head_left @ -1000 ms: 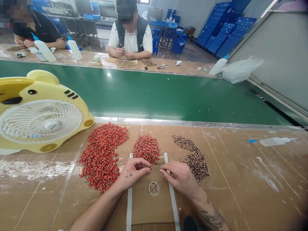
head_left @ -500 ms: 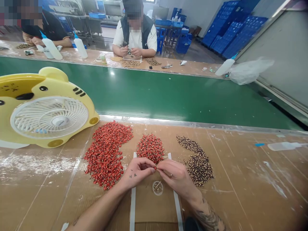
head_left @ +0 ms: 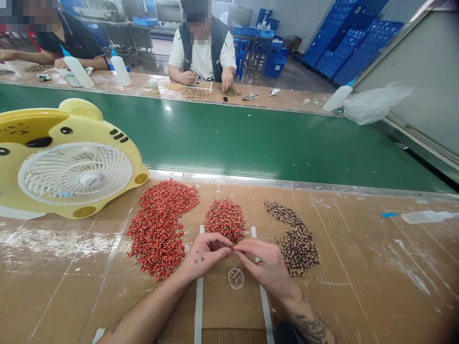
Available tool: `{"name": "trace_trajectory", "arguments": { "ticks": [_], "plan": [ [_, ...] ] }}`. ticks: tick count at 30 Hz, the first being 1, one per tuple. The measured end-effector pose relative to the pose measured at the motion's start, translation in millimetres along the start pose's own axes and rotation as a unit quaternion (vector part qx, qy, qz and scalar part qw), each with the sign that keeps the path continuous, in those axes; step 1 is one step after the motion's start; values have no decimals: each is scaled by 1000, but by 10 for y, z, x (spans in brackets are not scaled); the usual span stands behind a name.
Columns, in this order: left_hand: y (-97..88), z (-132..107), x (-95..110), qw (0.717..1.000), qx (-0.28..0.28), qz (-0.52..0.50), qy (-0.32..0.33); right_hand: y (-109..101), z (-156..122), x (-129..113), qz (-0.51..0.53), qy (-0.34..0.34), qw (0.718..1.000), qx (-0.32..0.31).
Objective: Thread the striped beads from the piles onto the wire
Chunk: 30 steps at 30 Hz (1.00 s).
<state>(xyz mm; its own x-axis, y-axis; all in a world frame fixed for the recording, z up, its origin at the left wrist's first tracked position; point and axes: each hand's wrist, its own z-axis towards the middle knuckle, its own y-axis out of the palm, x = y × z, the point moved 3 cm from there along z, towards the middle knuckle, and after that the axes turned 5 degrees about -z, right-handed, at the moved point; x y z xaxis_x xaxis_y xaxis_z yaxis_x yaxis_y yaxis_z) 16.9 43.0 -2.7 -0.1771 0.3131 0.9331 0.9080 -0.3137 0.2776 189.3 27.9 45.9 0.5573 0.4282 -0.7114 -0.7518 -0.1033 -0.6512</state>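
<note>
My left hand (head_left: 205, 254) and my right hand (head_left: 263, 262) meet fingertip to fingertip over a piece of cardboard (head_left: 229, 306). Both are pinched on one small red piece (head_left: 232, 248) held between them. Just beyond the fingers lies a small heap of red pieces (head_left: 225, 219). A larger heap of red pieces (head_left: 159, 227) spreads to the left of it. To the right of my right hand lies a heap of dark speckled pieces (head_left: 296, 239). A small clear round cap (head_left: 235, 278) sits on the cardboard below my hands.
A yellow animal-shaped table fan (head_left: 68, 165) stands at the left. A green conveyor belt (head_left: 244, 141) runs across behind the bench. Two other people sit at the far bench with white squeeze bottles (head_left: 77, 70). A clear bottle (head_left: 423, 217) lies on its side at the right.
My right hand moved left to meet my left hand, and both now pinch a red piece. The person across the belt has reached one hand out to a pile.
</note>
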Motion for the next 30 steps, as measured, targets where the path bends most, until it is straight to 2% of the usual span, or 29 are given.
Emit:
{"name": "trace_trajectory", "arguments": {
  "ticks": [7,11,18,25,30],
  "plan": [
    [-3,2,67,1000,23,16,2,38,0,-24,-10,-14,1000,-2],
    [-8,3,73,1000,13,17,-10,24,13,-47,-16,-16,1000,6],
    [-14,3,54,1000,-7,0,-12,49,-1,-3,24,19,999,-15],
    [-4,-8,76,1000,-15,10,-2,85,-25,4,27,38,999,21],
    [-25,-1,57,1000,-13,14,5,99,-21,-28,43,27,998,34]
  ]
}}
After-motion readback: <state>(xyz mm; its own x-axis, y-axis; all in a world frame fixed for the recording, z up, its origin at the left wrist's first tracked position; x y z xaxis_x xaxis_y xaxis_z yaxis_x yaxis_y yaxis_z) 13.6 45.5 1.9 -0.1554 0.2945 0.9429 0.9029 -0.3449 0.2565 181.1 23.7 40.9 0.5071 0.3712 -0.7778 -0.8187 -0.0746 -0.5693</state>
